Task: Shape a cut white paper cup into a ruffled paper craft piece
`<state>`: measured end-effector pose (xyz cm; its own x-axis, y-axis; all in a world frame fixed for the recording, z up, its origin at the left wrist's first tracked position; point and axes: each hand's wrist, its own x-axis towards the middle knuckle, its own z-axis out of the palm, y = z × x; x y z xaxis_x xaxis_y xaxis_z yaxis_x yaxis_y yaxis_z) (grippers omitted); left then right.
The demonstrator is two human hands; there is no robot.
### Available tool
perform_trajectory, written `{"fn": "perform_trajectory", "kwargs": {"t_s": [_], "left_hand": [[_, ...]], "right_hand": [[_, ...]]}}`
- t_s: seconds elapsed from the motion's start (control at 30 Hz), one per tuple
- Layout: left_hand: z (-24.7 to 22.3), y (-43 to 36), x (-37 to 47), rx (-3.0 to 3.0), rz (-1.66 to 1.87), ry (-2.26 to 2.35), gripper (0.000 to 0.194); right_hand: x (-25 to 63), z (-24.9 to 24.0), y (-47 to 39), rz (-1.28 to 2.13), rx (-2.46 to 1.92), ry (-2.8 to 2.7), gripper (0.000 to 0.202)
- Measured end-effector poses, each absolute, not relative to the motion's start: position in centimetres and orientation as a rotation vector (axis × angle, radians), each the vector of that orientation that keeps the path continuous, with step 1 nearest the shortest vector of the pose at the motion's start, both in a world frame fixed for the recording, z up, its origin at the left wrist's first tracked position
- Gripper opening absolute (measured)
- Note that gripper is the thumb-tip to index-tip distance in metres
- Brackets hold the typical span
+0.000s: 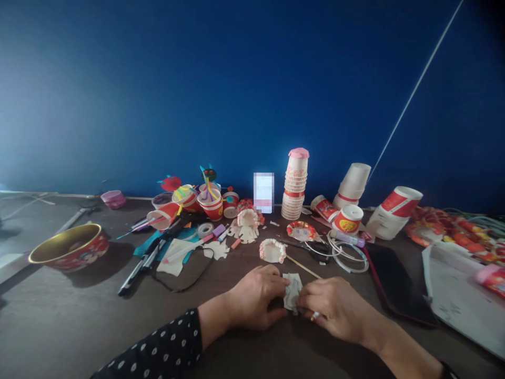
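Note:
A small piece of white paper (292,291) with grey marks or folds lies near the table's front, between both hands. My left hand (258,296) is closed, its fingertips pinching the paper's left edge. From the other side my right hand (335,308) has its curled fingers on the paper's right edge. A small white-tipped object (315,316) pokes out under the right fingers; its kind is unclear. Just beyond the hands sit a thin wooden stick (303,266) and a small white paper dish with a pinkish ruffled rim (273,251).
Behind stand a stack of paper cups (295,184), decorated red cups (211,204) and a phone with a lit screen (263,192). A gold-lined bowl (71,247) and pens (144,263) are at left. At right lie a dark phone (396,281), coiled tubing (349,255) and a white tray (465,295).

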<state>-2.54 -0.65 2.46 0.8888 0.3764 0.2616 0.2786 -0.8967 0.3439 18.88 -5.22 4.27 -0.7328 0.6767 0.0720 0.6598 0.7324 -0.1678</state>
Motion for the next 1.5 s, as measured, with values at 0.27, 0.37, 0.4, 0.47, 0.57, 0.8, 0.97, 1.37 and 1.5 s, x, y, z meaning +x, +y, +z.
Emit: {"fn": "perform_trajectory", "kwargs": {"t_s": [0.27,0.37,0.4,0.47,0.57,0.8,0.97,1.37,1.5], "left_hand": [[2.67,-0.85,-2.36,2.749,0.489,0.492,0.013],[2.69,-0.89,-2.38,2.746,0.488,0.523,0.018],[2.71,-0.91,-2.38,2.745,0.486,0.529,0.018],[2.76,-0.93,-2.37,2.741,0.485,0.539,0.020],[2.84,-0.93,-2.33,2.737,0.481,0.541,0.020],[2.93,-0.92,-2.38,2.724,0.474,0.549,0.020],[2.59,-0.98,-2.32,2.742,0.504,0.605,0.015],[2.00,-0.85,-1.83,2.879,0.499,0.579,0.017],[2.05,-0.90,-1.79,2.893,0.493,0.606,0.016]], "right_hand": [[19.61,3.98,-4.99,0.365,-1.087,-2.738,0.019],[19.73,3.89,-4.89,0.382,-1.083,-2.723,0.018],[19.73,3.89,-4.88,0.384,-1.083,-2.720,0.017],[19.69,3.94,-4.88,0.389,-1.087,-2.719,0.017],[19.62,4.03,-4.92,0.392,-1.102,-2.721,0.017],[19.69,3.93,-4.91,0.381,-1.099,-2.735,0.017],[19.62,3.99,-4.92,0.384,-1.104,-2.731,0.016],[19.64,4.10,-4.88,0.400,-1.118,-2.738,0.013],[19.68,4.04,-4.83,0.406,-1.131,-2.723,0.013]]}}
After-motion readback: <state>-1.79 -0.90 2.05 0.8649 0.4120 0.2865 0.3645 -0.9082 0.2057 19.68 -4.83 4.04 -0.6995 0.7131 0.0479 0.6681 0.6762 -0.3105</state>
